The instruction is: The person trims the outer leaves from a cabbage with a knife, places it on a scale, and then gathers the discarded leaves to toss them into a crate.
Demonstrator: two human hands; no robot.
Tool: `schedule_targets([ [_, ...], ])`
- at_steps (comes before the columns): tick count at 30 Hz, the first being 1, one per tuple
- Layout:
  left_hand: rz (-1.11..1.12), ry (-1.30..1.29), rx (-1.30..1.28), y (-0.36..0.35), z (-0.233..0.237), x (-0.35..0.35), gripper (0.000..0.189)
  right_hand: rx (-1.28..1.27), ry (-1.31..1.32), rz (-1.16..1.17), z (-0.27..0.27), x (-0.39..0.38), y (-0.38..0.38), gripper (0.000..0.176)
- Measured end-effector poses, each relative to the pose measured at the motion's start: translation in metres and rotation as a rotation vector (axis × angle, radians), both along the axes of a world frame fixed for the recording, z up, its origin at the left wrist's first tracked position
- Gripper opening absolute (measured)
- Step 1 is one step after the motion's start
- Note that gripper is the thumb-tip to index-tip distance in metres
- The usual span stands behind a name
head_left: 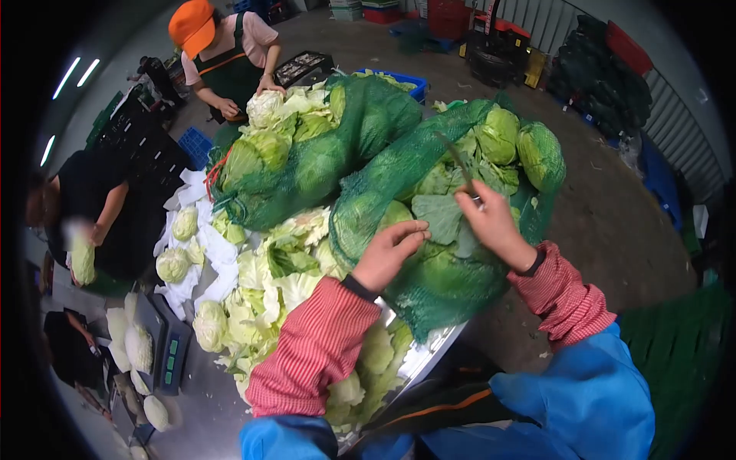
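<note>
"On the steel table [429, 349], from the head camera, what sits under the hands?"

"A green net sack [429, 284] stuffed with cabbages lies at the table's near edge, partly hanging over it. Its top is open, and loose leaves show inside it."

"And the left hand [389, 253]?"

"Its fingers are bent and bunched, with the tips on the mesh at the sack's opening. Whether it has any net pinched I cannot tell, because the knuckles cover that spot."

"The right hand [494, 224]?"

"It is closed round a knife [458, 162]. The handle is hidden inside the fist, and the blade is thin and blurred, slanting up and away over the open sack."

"What else is on the table?"

"A second net sack [330, 153] lies behind the first, touching it. A heap of loose leaves [268, 284] sits to the left, with trimmed cabbages [172, 264] on white paper beyond. A scale [172, 349] stands near the left edge, its display unreadable."

"Anyone nearby?"

"A person in an orange cap [192, 27] leans in at the far end, hands partly behind the cabbages. A person in black [92, 207] on the left holds a blurred cabbage. The frame's corners are dark."
</note>
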State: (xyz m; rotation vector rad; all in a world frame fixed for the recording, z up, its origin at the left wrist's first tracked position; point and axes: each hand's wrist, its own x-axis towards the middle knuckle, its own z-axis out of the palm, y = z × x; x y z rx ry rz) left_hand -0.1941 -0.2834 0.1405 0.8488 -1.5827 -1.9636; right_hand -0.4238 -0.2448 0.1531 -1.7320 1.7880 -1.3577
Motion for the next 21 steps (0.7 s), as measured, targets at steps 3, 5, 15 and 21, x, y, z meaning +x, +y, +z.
schedule_targets([
  [3,0.206,-0.358,-0.396,-0.063,-0.067,-0.039,0.039,0.192,0.102,-0.013,-0.021,-0.065,-0.024,0.028],
  [5,0.306,-0.834,-0.751,-0.109,-0.082,-0.045,0.041,0.207,0.054,0.048,-0.047,-0.088,-0.045,0.03],
  [15,0.72,-0.649,-0.684,-0.167,-0.074,-0.059,0.032,0.706,-0.397,0.184,-0.087,-0.09,-0.153,0.06],
  [21,0.685,-1.147,-0.659,-0.179,-0.068,-0.077,0.065,0.901,-0.367,0.293,-0.08,-0.103,-0.18,0.071],
])
